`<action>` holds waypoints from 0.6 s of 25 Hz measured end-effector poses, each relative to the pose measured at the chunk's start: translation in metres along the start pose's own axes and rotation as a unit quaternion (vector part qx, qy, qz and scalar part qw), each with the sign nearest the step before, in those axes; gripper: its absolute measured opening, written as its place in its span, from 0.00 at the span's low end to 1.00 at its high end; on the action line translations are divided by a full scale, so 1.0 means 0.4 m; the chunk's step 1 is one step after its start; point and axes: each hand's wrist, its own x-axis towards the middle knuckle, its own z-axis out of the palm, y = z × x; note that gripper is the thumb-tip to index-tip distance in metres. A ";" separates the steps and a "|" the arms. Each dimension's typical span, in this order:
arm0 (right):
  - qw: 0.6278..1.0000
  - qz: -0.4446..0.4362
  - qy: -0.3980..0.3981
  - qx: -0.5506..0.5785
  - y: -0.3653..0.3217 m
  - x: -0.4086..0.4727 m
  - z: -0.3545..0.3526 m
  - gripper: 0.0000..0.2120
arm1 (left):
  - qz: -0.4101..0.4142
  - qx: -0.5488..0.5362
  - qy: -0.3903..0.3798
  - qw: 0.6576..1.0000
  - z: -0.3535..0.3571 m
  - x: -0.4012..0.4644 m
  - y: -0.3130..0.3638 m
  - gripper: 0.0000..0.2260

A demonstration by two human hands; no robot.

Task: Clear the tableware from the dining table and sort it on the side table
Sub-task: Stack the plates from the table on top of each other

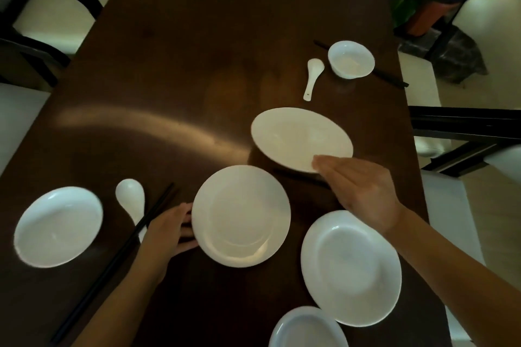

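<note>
hands (169,229) (363,189) at plate (241,215) rims

small bowl (351,59) far right | spoon (312,76) left of it

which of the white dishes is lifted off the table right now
The tilted plate beyond the centre, held at its near edge by the right hand. The other plates and the small bowl sit flat on the table.
</note>
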 end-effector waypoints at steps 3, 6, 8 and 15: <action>0.997 -0.063 -0.011 0.052 -0.100 0.006 -0.004 0.12 | -0.022 -0.027 0.017 0.999 -0.002 -0.006 0.007 0.17; 0.988 -0.113 -0.045 0.090 -0.157 0.004 0.007 0.11 | -0.009 -0.021 0.002 1.000 -0.004 -0.008 0.001 0.22; 0.984 -0.133 -0.067 0.102 -0.176 -0.011 0.018 0.11 | -0.010 -0.023 0.004 1.000 -0.001 -0.008 0.000 0.21; 0.965 -0.156 -0.146 0.152 -0.181 -0.060 0.052 0.19 | 0.069 0.055 -0.008 0.996 -0.003 -0.007 -0.017 0.08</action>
